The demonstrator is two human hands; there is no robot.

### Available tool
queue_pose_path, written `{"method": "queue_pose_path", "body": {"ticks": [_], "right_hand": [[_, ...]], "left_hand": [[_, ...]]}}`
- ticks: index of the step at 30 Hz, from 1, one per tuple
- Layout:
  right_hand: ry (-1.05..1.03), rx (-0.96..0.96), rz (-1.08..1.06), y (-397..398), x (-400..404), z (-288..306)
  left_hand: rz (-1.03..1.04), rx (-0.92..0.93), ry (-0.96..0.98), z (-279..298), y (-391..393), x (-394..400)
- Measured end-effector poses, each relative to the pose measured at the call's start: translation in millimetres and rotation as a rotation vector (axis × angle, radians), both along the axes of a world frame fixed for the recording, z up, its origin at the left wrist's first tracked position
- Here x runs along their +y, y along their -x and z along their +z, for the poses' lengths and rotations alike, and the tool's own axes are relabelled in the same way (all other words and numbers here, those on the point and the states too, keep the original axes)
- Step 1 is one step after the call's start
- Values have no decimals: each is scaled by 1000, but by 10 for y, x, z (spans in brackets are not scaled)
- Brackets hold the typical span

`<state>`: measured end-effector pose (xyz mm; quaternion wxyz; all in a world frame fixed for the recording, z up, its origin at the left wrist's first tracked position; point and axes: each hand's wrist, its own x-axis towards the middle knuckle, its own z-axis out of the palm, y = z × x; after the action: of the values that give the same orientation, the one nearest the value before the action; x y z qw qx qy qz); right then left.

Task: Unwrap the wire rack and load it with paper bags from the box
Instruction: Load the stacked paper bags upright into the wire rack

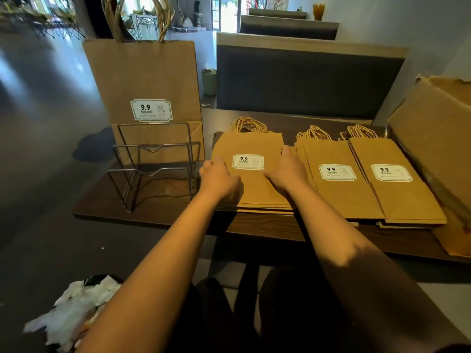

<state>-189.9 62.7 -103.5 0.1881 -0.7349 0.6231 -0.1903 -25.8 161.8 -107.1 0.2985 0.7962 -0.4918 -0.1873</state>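
Observation:
A bare metal wire rack (155,164) stands at the table's left end. Brown paper bags (145,80) with a white 9.9 label and twine handles stand upright in its rear slot. Beside the rack lies a flat stack of paper bags (252,184). My left hand (216,178) grips this stack's left edge. My right hand (286,168) holds its right edge, fingers curled over the side. Two more flat stacks of paper bags (341,189) (400,192) lie to the right. The cardboard box (438,138) sits at the far right.
The dark wooden table (158,215) has its near edge in front of me. An upholstered bench back (305,77) stands behind it, with a green cup (209,81) at its left. Crumpled white wrapping (74,309) lies on the floor at lower left.

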Motion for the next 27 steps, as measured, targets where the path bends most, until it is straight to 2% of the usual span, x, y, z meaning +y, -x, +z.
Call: {"method": "queue_pose_path", "body": {"ticks": [4,7,17,19,21,27], "right_hand": [[52,-11,-38,15,29,38],[69,-22,-56,34,45,68],[89,-143,-134,210,32,165],[52,-248,-162,256,21,194],[-25,-445,-197,313,22,239],[-319,-913,-236,436,103,484]], "left_hand": [[24,-22,-51,-28,-14,25],[50,-6,35,24,8,67],[199,466,282,83,-11,174],[240,611,326,138,-21,181],[247,736,345,193,-37,176],[165,1029,193,440,65,187]]}}
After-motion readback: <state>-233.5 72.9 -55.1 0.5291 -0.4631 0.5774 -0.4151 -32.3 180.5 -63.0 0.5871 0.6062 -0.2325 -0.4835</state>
